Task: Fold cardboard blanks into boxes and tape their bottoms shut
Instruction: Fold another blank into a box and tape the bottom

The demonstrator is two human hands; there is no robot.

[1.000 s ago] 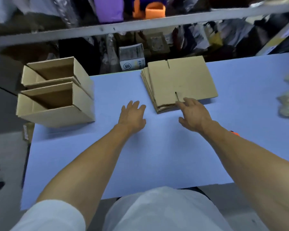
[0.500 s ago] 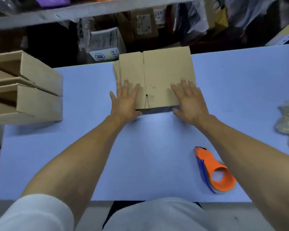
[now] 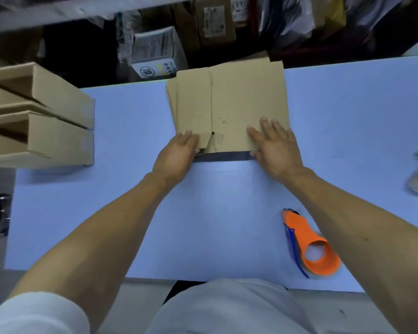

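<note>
A stack of flat cardboard blanks (image 3: pixel 227 107) lies at the far middle of the pale blue counter (image 3: pixel 215 213), its back edge reaching the counter's far edge. The top blank is plain brown, with a lengthwise crease left of centre, a short slot at the near edge and a few small scuffs. Lower blanks peek out along the left side. The near-left flap corner is bent upward.

The left hand (image 3: pixel 176 155) grips that near-left corner, fingers curled under the raised flap and thumb side against its top. The right hand (image 3: pixel 275 148) lies on the near-right part of the top blank with fingers straight and slightly spread, its thumb at the near edge; a dark shadow runs under the near edge between the two hands.

Broad bare counter lies between the stack and the person. An orange tape dispenser (image 3: pixel 309 247) with a blue blade guard rests near the front edge, just beside the right forearm. Two folded open boxes (image 3: pixel 41 116) sit stacked at the counter's left end, well apart from the blanks. Cluttered shelving (image 3: pixel 203 27) stands behind the far edge.
</note>
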